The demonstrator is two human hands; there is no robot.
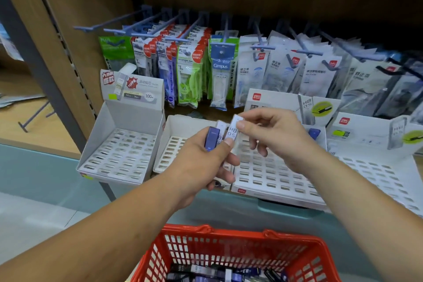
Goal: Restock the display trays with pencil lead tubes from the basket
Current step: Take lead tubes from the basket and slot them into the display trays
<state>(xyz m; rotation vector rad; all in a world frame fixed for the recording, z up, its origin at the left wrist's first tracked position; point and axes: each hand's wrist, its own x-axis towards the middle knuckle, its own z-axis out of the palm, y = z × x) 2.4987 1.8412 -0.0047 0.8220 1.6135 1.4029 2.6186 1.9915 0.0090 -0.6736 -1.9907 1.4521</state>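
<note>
Store shelf w/ wood back panel; white slotted display trays sit in a row along its front edge, above a pale teal base. Task item first: a clear lead tube (233, 132) marked HB 0.5 is held in the air over the trays, between both hands. The right hand (277, 137) has its grip pinched on the tube's upper end, thumb and forefinger, other fingers loosely curled. The lower part of the tube lies in the left hand (201, 167), whose grip is curled round a small bundle: this tube, a blue-capped tube (211, 138) and at least one more clear one, thumb pressed across them. Under the hands are the middle tray (174, 131) and the wide tray (274, 181) beside it; most slots that show look unfilled. A blue tube (314, 134) stands at the back of the wide tray, just behind the right hand. The left tray (123, 155) and the right tray (377, 174) flank them. Behind, hanging packs (190, 71) of correction tape fill the pegs. At bottom, nearest the person, the red basket (229, 236) holds more tubes (219, 273), mixed dark blue and clear, lying flat.
</note>
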